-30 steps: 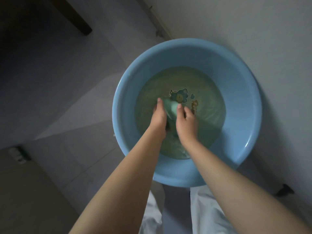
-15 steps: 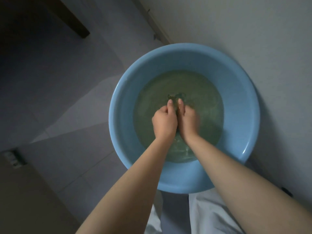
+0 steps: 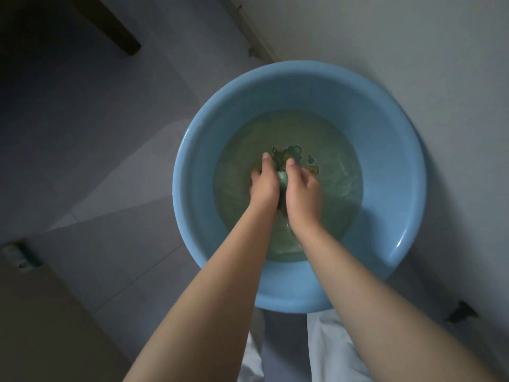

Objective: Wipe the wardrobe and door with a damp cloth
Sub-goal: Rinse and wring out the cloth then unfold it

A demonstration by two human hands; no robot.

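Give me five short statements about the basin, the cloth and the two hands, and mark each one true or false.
1. The blue basin holds water. True.
2. The cloth hangs dry over the basin's rim. False: it is bunched between the two hands, down in the water.
3. Both hands are in the basin, close together. True: the left hand and the right hand grip the cloth side by side.
4. The basin sits on a table. False: it rests on the tiled floor, next to a pale wall.
5. The right hand is lifted clear of the basin. False: it is down at the water, on the cloth.
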